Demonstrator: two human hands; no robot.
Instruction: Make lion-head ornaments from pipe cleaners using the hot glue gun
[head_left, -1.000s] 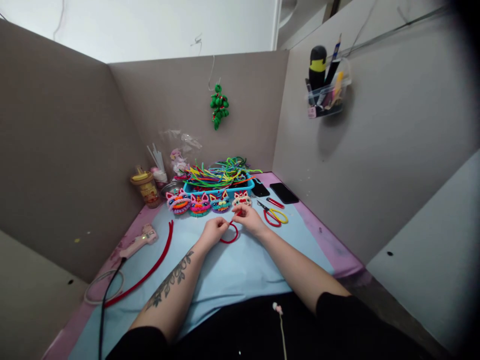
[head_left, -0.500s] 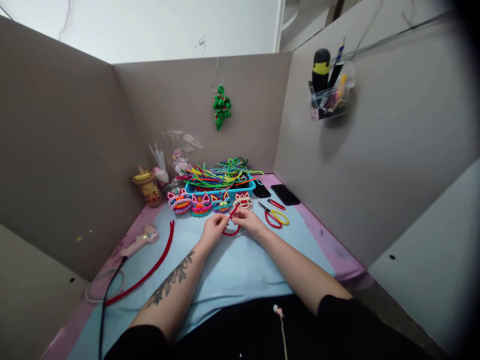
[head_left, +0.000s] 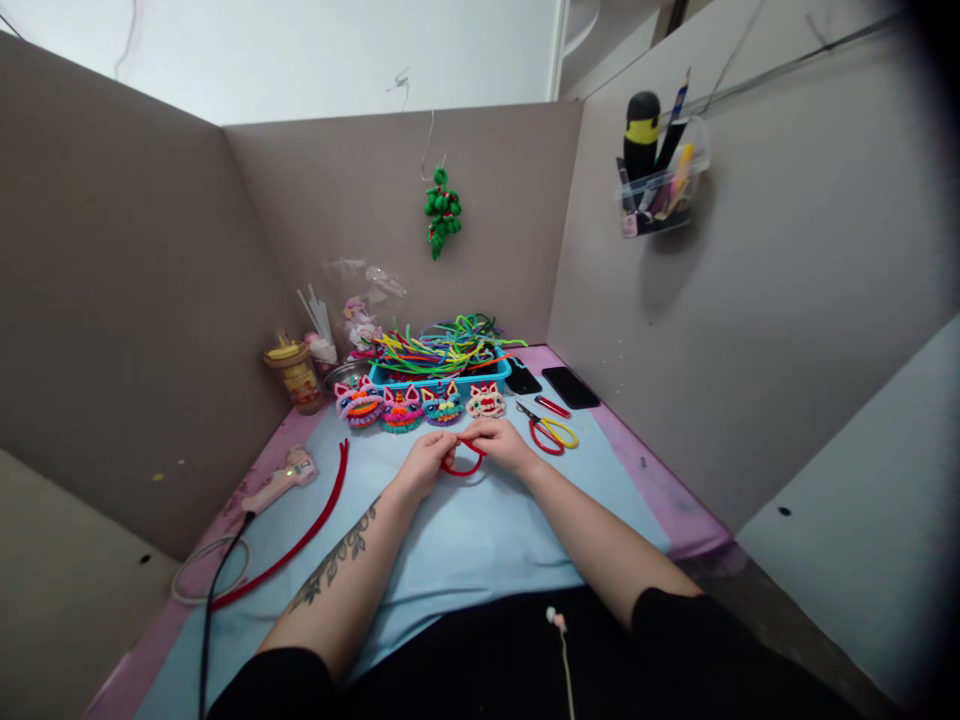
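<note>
A red pipe cleaner [head_left: 466, 472] is bent into a loop between my two hands, over the blue cloth [head_left: 495, 540]. My left hand [head_left: 429, 462] pinches it on the left side, fingers closed. On the other side my right hand [head_left: 496, 442] grips it, its fingertips close to those of the left. Just beyond the hands stands a row of several fuzzy animal heads, among them a cream-and-red one [head_left: 486, 402] and a teal one [head_left: 442, 404]. More red pipe cleaners [head_left: 322, 518] lie in a curve left of my left arm.
Scissors [head_left: 547, 430] with red and yellow handles lie right of my hands, near a red cutter [head_left: 553, 406] and a black phone [head_left: 571, 387]. Behind the heads sits a blue basket [head_left: 480, 382] of coloured pipe cleaners. At left are a pink glue gun [head_left: 283, 480] and a cup [head_left: 295, 375].
The red pipe cleaner's upright end no longer shows above my fingers; a strand now runs across between the hands. The right hand has turned slightly, and the loop sits a little lower.
</note>
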